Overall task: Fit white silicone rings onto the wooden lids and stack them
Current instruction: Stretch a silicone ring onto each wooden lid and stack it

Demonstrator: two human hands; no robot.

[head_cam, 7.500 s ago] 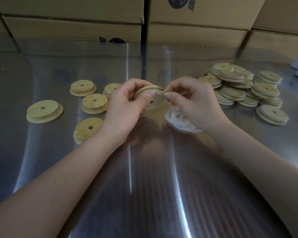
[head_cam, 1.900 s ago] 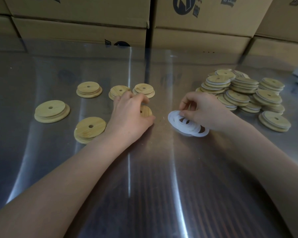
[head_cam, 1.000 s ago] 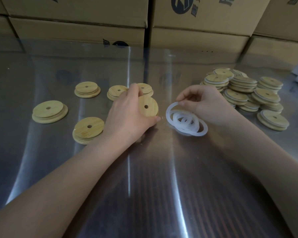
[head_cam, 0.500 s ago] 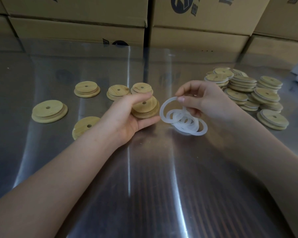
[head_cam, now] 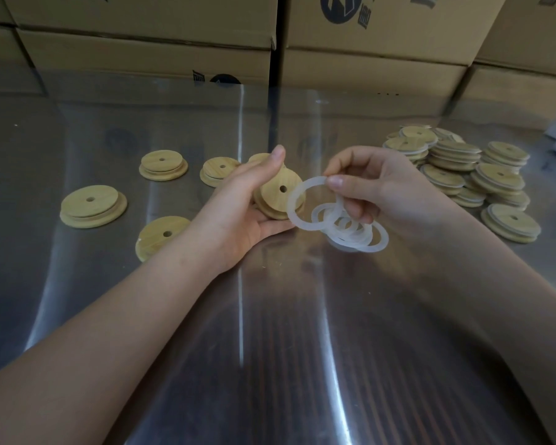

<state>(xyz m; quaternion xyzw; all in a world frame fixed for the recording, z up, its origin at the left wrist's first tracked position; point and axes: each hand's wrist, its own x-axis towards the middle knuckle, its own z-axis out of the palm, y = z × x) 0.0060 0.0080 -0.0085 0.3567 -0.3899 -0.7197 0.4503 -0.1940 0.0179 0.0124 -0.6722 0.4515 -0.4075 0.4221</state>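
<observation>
Our one head-worn camera looks forward and down, close over the desk [head_cam: 270, 348]; left hand [head_cam: 247, 207] at eleven o'clock, right hand [head_cam: 382, 191] at one.

left hand [head_cam: 241, 207]: lid [head_cam: 276, 197] lifted, tilted | right hand [head_cam: 382, 187]: 1 ring [head_cam: 291, 205] raised

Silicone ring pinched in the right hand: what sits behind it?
Behind the silicone ring is the wooden lid held in the left hand, its right edge overlapped. The right hand covers part of the loose ring pile.
</observation>
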